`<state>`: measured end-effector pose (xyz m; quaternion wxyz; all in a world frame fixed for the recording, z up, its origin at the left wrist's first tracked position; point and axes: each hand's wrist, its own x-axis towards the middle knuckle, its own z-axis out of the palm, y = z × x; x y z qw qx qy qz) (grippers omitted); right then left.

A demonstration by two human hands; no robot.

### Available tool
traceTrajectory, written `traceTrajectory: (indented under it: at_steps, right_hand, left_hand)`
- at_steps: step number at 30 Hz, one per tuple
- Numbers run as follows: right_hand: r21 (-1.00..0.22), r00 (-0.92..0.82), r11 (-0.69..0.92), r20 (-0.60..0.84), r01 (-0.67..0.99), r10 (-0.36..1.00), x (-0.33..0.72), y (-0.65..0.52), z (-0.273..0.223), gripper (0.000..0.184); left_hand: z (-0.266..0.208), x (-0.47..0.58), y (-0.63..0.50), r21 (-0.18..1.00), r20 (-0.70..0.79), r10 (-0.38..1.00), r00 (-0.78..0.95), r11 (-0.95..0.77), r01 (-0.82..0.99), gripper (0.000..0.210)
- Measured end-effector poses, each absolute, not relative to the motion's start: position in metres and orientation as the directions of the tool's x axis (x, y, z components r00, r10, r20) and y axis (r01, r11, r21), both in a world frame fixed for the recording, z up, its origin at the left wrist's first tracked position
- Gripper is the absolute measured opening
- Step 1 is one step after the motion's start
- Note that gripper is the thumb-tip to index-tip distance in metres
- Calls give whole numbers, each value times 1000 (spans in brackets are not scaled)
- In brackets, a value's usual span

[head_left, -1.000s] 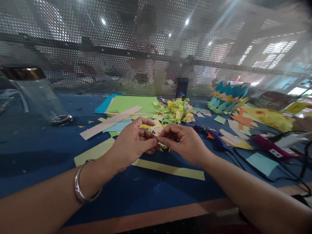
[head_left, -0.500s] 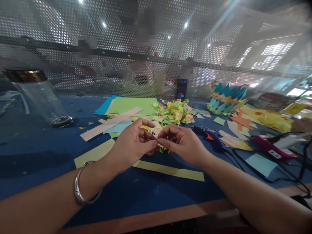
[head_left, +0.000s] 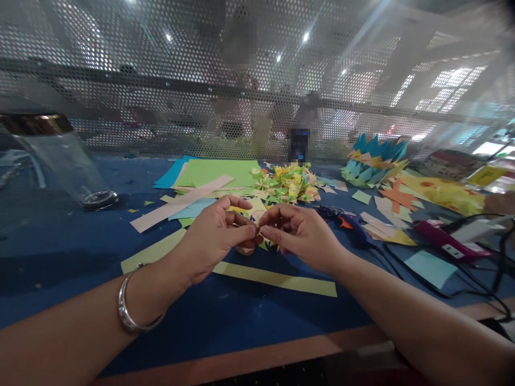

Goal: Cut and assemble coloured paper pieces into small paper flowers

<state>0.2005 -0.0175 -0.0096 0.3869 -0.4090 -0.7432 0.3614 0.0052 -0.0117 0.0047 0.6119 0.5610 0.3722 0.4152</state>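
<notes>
Both hands, left hand [head_left: 215,238] and right hand [head_left: 300,233], meet fingertip to fingertip, pinching a small paper piece [head_left: 257,229] together.

Bright ceiling lights glare through the perforated screen [head_left: 257,80]; below it the scene dims, edges bowed and softly blurred.

Small paper piece [head_left: 257,229] mostly hidden between left hand [head_left: 219,236] and right hand [head_left: 300,233].
</notes>
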Motion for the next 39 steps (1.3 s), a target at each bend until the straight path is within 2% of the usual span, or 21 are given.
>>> traceTrajectory:
  at_steps: [7,14,20,26,35,39]
  right_hand:
    - [-845,-350,416,298,337,888,203,-20,-9,12]
    - [-798,-314,490,392,350,865,201,-23,-10,17]
    - [-752,-292,538,454,381,842,199,-22,-11,17]
    - [-777,-293,517,433,358,853,200,-18,-14,16]
    - [-839,-338,431,321,332,885,199,-19,-13,16]
    - [-839,-319,431,330,331,888,198,-18,-12,16]
  left_hand:
    - [4,5,-11,995,14,932,362,24,-99,43]
    - [6,7,-13,996,60,951,303,-39,-74,43]
    - [3,8,-12,997,79,940,333,-71,-38,44]
    - [5,9,-14,997,71,927,369,-64,-32,40]
    - [5,9,-15,998,59,923,380,-65,4,40]
    - [5,9,-16,999,44,923,382,-53,12,39]
